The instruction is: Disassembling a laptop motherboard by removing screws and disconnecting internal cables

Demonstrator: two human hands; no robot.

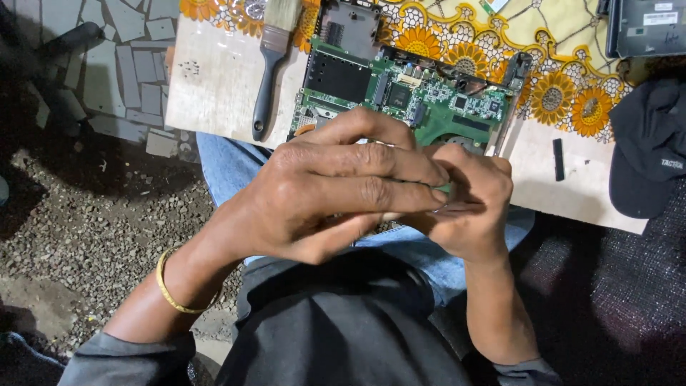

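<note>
My left hand (336,189) and my right hand (475,207) meet in front of me over my lap, fingers pressed together around something small that is mostly hidden; only a sliver of green shows between the fingertips. A gold bangle (168,286) circles my left wrist. Just beyond my hands lies a green laptop circuit board (400,96) on a low table, its near edge covered by my fingers.
A paintbrush with a black handle (268,68) lies left of the board on the pale table top (214,86). A sunflower-patterned cloth (564,86) covers the far side. A black cap (647,150) and a small black strip (558,159) sit at right; gravel ground at left.
</note>
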